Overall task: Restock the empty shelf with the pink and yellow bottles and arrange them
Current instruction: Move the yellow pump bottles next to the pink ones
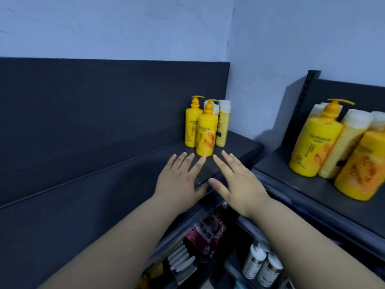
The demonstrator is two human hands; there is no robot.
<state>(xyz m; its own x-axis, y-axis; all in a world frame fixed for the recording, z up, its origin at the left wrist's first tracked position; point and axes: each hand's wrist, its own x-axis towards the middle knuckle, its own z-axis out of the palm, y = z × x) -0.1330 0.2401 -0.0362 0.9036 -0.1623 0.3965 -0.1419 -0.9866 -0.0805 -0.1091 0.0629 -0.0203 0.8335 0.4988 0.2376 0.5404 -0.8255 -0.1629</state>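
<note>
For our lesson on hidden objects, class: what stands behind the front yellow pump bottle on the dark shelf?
Behind the front pump bottle stands a second pump bottle, left, and a white-capped pale bottle, right. Another white cap peeks between them; its body is covered.

Dim, bluish, soft, wide-angle edge distortion.

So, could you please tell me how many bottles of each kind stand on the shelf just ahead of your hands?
Yellow pump bottles: 2
Pale white-capped bottles: 2 at least; more may be hidden behind
Total: 4 at least
</note>
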